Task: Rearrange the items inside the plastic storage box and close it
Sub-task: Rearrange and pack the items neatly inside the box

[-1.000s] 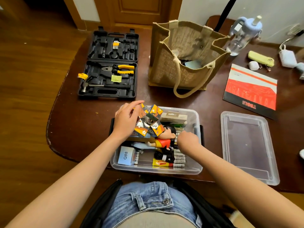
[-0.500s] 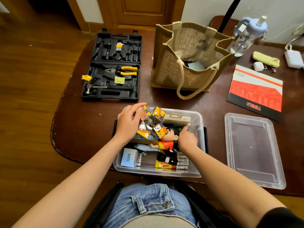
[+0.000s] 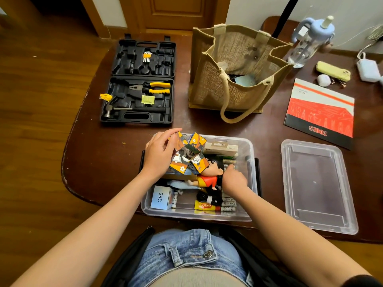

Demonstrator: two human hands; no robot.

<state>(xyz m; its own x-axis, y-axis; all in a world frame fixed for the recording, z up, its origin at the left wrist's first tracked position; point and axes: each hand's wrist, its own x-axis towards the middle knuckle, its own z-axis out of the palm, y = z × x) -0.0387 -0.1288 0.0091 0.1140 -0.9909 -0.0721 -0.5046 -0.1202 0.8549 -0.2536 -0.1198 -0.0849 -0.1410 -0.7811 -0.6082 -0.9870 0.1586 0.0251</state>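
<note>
The clear plastic storage box (image 3: 252, 150) sits at the table's near edge, its lid (image 3: 317, 187) lying flat to the right. Over the box's back left corner, my left hand (image 3: 159, 154) grips an orange patterned folding cube puzzle (image 3: 191, 153). My right hand (image 3: 234, 180) is down inside the box, fingertips on the batteries (image 3: 229, 161) along the right side; whether it holds one is hidden. Also inside are a cartoon figure in a red shirt (image 3: 207, 180), a white carton (image 3: 220, 148), a Q88 box (image 3: 161, 197), a black cable (image 3: 204, 196) and a Carmex tube (image 3: 206, 207).
An open black tool case (image 3: 141, 96) lies at the back left. A jute bag (image 3: 234, 79) stands behind the box. A red TOOLS booklet (image 3: 319, 112) and a water bottle (image 3: 308, 42) are at the back right. My lap is close under the table's near edge.
My right hand has uncurled and moved deeper into the box toward the batteries at the back right. My left hand keeps the puzzle in nearly the same place.
</note>
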